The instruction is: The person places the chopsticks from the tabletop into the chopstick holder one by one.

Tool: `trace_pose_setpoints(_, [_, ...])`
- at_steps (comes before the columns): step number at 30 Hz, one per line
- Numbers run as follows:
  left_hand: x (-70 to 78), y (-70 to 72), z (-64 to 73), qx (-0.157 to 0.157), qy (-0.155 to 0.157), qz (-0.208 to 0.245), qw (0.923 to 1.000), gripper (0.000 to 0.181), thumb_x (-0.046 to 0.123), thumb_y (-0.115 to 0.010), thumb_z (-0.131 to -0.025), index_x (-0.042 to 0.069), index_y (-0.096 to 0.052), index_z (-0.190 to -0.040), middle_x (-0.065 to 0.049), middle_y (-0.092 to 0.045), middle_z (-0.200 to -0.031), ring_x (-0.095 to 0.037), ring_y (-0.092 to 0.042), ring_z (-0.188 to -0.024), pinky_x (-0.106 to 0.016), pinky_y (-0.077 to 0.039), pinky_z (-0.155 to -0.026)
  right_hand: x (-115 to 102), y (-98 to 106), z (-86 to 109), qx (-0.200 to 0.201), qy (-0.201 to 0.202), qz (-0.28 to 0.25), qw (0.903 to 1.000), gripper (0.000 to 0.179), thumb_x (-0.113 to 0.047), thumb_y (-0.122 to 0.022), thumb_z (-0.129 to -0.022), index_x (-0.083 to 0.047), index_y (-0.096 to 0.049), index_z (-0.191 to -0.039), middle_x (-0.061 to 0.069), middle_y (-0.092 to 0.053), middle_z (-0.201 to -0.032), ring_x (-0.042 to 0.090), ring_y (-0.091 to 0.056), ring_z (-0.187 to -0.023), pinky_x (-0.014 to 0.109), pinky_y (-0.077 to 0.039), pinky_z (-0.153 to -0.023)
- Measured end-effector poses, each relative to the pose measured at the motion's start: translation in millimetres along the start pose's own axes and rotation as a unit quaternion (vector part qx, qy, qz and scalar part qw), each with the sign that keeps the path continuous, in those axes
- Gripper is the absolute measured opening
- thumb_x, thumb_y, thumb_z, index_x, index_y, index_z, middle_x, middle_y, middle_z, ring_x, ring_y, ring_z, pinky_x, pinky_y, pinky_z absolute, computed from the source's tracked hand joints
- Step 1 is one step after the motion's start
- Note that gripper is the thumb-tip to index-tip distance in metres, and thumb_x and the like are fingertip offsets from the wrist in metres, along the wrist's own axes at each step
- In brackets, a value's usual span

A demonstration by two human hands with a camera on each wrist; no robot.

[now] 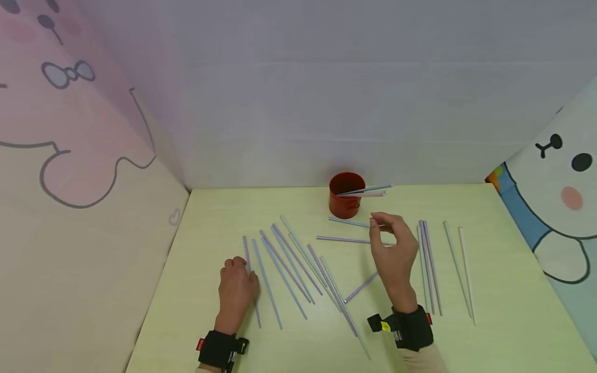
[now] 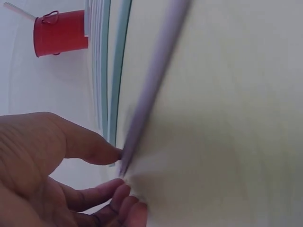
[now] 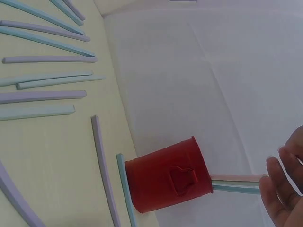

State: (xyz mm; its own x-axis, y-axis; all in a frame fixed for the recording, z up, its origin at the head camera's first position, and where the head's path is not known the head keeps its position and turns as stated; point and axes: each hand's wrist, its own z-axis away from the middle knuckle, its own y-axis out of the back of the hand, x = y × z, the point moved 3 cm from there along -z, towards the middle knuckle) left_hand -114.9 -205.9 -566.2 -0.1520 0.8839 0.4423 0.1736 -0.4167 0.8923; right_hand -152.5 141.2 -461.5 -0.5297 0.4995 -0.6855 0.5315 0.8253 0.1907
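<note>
We find the left hand (image 1: 237, 287) low over the bench (image 1: 210, 217), thumb and fingers pinching a purple stick (image 1: 245, 247). The right hand (image 1: 395, 254) is raised near the red cup (image 1: 339, 205), thumb and forefinger close together; we see nothing held in it. Several sticks lean inside the cup, their ends jutting past its rim towards that hand. A blue stick (image 1: 346, 221) lies just beside the cup's base. We note loose sticks (image 1: 267, 284) between the hands and further sticks (image 1: 457, 269) right of the right hand.
</note>
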Motion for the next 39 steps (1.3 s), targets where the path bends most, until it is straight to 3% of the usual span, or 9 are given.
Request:
trace_pose_setpoints(4, [-0.4, 2.9, 0.7, -0.001, 0.002, -0.011, 0.9999, 0.02, 0.005, -0.063, -0.085, -0.008, -0.057, -0.099, -0.024, -0.052, -0.091, -0.039, -0.051, -0.076, -0.048, -0.047, -0.057, 4.2, -4.5, 10.9, -0.023, -0.007, 0.005, 0.9997, 0.024, 0.009, -0.071, -0.08, 0.0, -0.073, -0.102, 0.012, -0.071, -0.09, 0.022, -0.064, -0.078, 0.017, -0.052, -0.073])
trace_pose_setpoints(8, [1.6, 7.7, 2.5, 0.0, 0.003, -0.032, 0.9995, 0.014, 0.002, -0.063, -0.082, -0.009, -0.055, -0.087, -0.022, -0.051, -0.079, -0.038, -0.052, -0.066, -0.047, -0.047, -0.05, -7.5, -5.7, 11.5, -0.032, -0.009, 0.008, 0.9994, 0.023, 0.012, -0.07, -0.079, 0.002, -0.072, -0.1, 0.014, -0.071, -0.089, 0.024, -0.064, -0.077, 0.015, -0.05, -0.073])
trace_pose_setpoints(11, [3.6, 11.9, 3.5, 0.0, 0.007, -0.041, 0.9991, 0.012, 0.0, -0.062, -0.079, -0.008, -0.053, -0.08, -0.021, -0.05, -0.073, -0.036, -0.053, -0.059, -0.047, -0.046, -0.045, -8.8, -5.2, 12.9, -0.041, -0.019, 0.009, 0.9989, 0.022, 0.011, -0.071, -0.08, 0.002, -0.072, -0.101, 0.014, -0.071, -0.089, 0.025, -0.065, -0.078, 0.022, -0.053, -0.072])
trace_pose_setpoints(16, [1.7, 13.7, 2.3, -0.007, 0.02, -0.036, 0.9991, 0.009, -0.003, -0.059, -0.076, -0.006, -0.05, -0.075, -0.019, -0.051, -0.067, -0.036, -0.054, -0.053, -0.048, -0.046, -0.043, -0.4, -5.5, 16.9, -0.048, -0.023, 0.009, 0.9985, 0.021, 0.008, -0.071, -0.081, 0.001, -0.072, -0.101, 0.012, -0.071, -0.09, 0.023, -0.065, -0.078, 0.024, -0.054, -0.072])
trace_pose_setpoints(18, [-0.1, 13.4, 2.0, -0.011, 0.026, -0.034, 0.999, 0.009, -0.004, -0.058, -0.074, -0.005, -0.049, -0.073, -0.018, -0.051, -0.065, -0.036, -0.055, -0.052, -0.049, -0.046, -0.043, -7.8, -5.3, 14.4, -0.046, -0.018, 0.006, 0.9988, 0.022, 0.012, -0.07, -0.08, 0.003, -0.072, -0.1, 0.015, -0.071, -0.089, 0.025, -0.065, -0.077, 0.021, -0.052, -0.072])
trace_pose_setpoints(25, [-1.7, 15.7, 3.2, -0.011, 0.026, -0.024, 0.9993, 0.012, -0.003, -0.059, -0.07, 0.0, -0.048, -0.067, -0.012, -0.048, -0.06, -0.028, -0.05, -0.049, -0.043, -0.042, -0.039, -17.2, -5.8, 12.8, -0.059, -0.02, 0.007, 0.998, 0.023, 0.016, -0.069, -0.078, 0.006, -0.071, -0.099, 0.017, -0.07, -0.086, 0.026, -0.064, -0.075, 0.039, -0.054, -0.065])
trace_pose_setpoints(31, [1.6, 22.3, 5.1, 0.003, 0.019, 0.013, 0.9997, 0.005, -0.001, -0.063, -0.071, -0.001, -0.059, -0.075, -0.011, -0.054, -0.066, -0.029, -0.055, -0.056, -0.044, -0.045, -0.045, -14.8, -7.4, 16.3, -0.066, -0.019, 0.006, 0.9976, 0.024, 0.014, -0.07, -0.078, 0.003, -0.072, -0.099, 0.016, -0.07, -0.085, 0.025, -0.064, -0.075, 0.024, -0.053, -0.069])
trace_pose_setpoints(37, [11.1, 29.9, 4.9, 0.019, -0.005, 0.045, 0.9988, 0.015, 0.003, -0.066, -0.072, -0.001, -0.064, -0.087, -0.008, -0.061, -0.075, -0.027, -0.058, -0.064, -0.044, -0.047, -0.052, -10.3, -14.0, 21.4, -0.084, -0.022, -0.004, 0.9962, 0.023, 0.013, -0.07, -0.079, 0.002, -0.071, -0.099, 0.014, -0.072, -0.088, 0.023, -0.065, -0.077, 0.047, -0.055, -0.064])
trace_pose_setpoints(39, [14.9, 31.1, 4.9, 0.018, -0.014, 0.055, 0.9982, 0.016, 0.003, -0.066, -0.073, -0.001, -0.065, -0.089, -0.008, -0.063, -0.077, -0.025, -0.058, -0.065, -0.043, -0.047, -0.054, -5.0, -17.4, 24.9, -0.093, -0.026, -0.004, 0.9953, 0.022, 0.011, -0.07, -0.08, -0.001, -0.072, -0.1, 0.011, -0.072, -0.089, 0.021, -0.066, -0.078, 0.048, -0.056, -0.064])
